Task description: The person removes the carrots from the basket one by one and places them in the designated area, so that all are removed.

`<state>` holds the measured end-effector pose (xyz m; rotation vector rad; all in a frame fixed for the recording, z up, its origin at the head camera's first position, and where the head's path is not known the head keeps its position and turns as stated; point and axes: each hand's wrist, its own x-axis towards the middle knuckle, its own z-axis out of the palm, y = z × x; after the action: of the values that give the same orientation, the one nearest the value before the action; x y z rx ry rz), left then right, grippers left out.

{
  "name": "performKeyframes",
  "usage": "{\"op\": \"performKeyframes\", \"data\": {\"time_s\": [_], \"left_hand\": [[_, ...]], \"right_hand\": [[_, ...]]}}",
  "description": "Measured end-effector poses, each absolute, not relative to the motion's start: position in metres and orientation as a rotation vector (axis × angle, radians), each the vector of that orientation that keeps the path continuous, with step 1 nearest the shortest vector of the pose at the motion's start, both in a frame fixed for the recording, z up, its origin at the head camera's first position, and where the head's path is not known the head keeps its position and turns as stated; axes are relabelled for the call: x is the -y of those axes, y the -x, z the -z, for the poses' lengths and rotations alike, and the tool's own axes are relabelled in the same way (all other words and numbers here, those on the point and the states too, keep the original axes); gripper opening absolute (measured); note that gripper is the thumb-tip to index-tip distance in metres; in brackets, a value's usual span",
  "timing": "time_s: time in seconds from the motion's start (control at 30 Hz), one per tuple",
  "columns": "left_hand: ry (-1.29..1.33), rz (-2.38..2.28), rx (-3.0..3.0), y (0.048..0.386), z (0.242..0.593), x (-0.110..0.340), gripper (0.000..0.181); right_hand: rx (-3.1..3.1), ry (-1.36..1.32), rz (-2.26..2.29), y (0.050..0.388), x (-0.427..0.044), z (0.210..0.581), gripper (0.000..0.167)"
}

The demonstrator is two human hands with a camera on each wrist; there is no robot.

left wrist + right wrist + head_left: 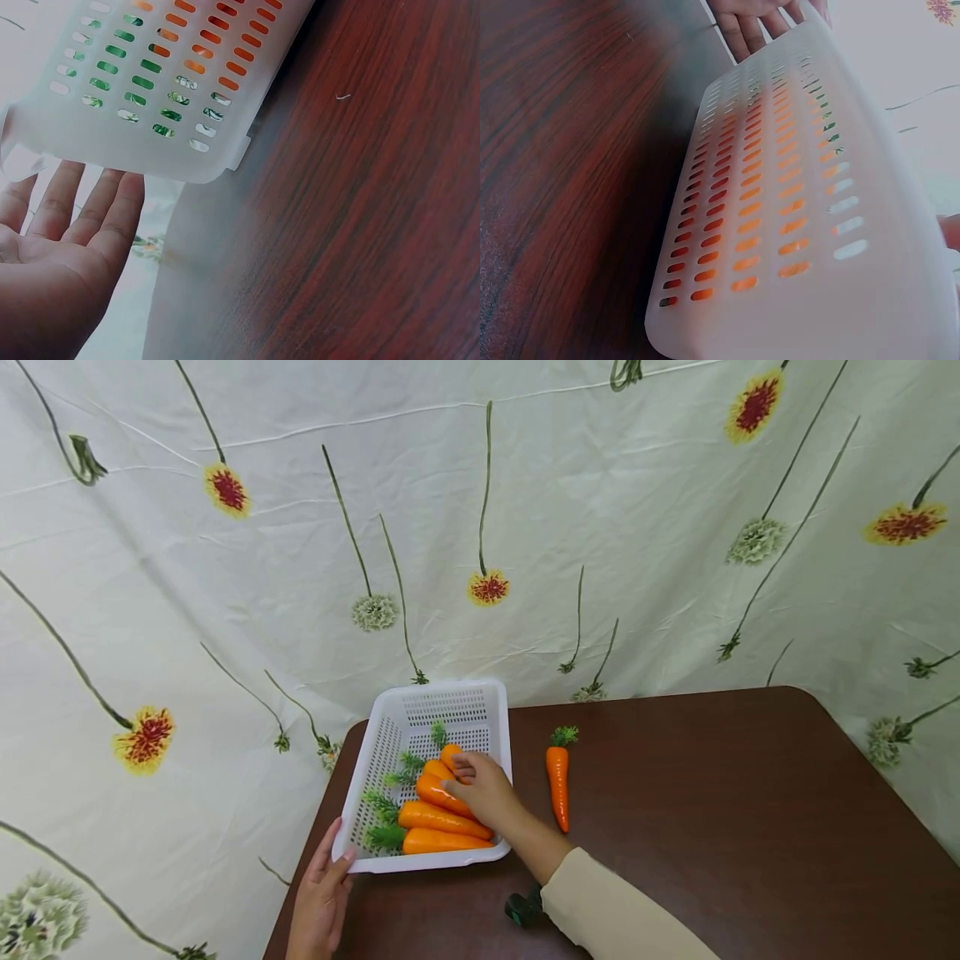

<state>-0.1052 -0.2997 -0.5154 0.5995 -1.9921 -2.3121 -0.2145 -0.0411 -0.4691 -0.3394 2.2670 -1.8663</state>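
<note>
Basket [442, 703]: one, white plastic, rectangular with rounded corners, smooth rim, walls pierced by rows of short slots.

Carrots [442, 842]: five visible, lying side by side in the basket, glossy orange, tapering, their surfaces faintly ridged (one catches a bright highlight). Leaf tufts [384, 837], green and feathery, point toward the basket's left wall.

Loose carrot [558, 781]: one, of the same form and sheen, on the table [735, 810] just right of the basket, leafy end away from the person.

Left hand [321, 893]: at the basket's near left corner; grip narrow, holding the rim, thumb above, fingers against the outside.

Right hand [487, 789]: over the basket's right side, fingers bent above the carrots; whether its grip holds one, cannot tell. Sleeve [615, 902]: beige cloth.

Table: dark reddish-brown, streaked with wood grain, rounded corners, beneath and right of the basket.

Hanging cloth [660, 527]: pale, creased, printed with long-stemmed flowers, behind the basket.

Dark object [521, 907]: rounded, partly hidden by the sleeve, nearer the person than the basket.
</note>
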Motion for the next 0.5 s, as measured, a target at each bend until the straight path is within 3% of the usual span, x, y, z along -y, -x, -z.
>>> {"op": "performKeyframes", "data": {"time_s": [0.5], "left_hand": [[-0.608, 2.294, 2.025, 0.105, 0.514, 0.302, 0.065]], "right_hand": [[-2.297, 0.331, 1.770, 0.221, 0.058, 0.476, 0.047]]}}
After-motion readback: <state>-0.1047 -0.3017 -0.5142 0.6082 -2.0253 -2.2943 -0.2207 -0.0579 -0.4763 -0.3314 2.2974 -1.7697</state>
